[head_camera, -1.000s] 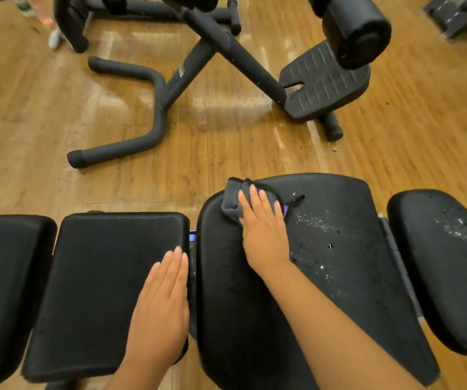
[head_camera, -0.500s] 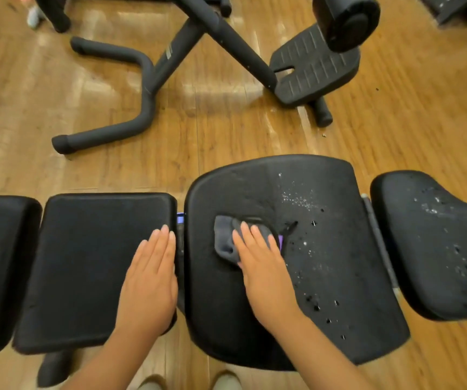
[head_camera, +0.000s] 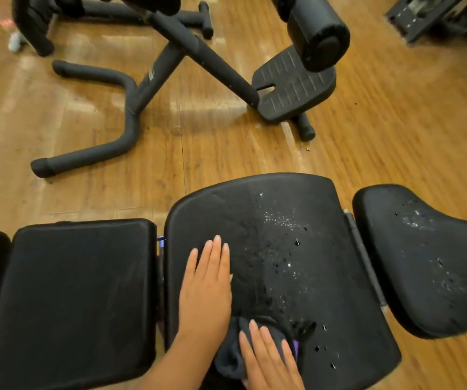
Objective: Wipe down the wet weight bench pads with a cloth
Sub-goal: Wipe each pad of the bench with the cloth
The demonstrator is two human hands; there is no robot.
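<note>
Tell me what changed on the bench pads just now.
The right hand dragged the cloth from the far edge of the middle pad to its near edge. The left hand shifted from the left pad onto the middle pad. Droplets remain on its right half and the right pad.

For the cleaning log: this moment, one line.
phase: wiping | right hand: presses cloth on middle pad | left hand: flat on same pad | droplets: pad's right half

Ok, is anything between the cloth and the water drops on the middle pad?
Nothing visible. The right hand presses the cloth at the pad's near edge, and the drops lie just beyond it. The left hand rests flat to the left, off that path.
</note>
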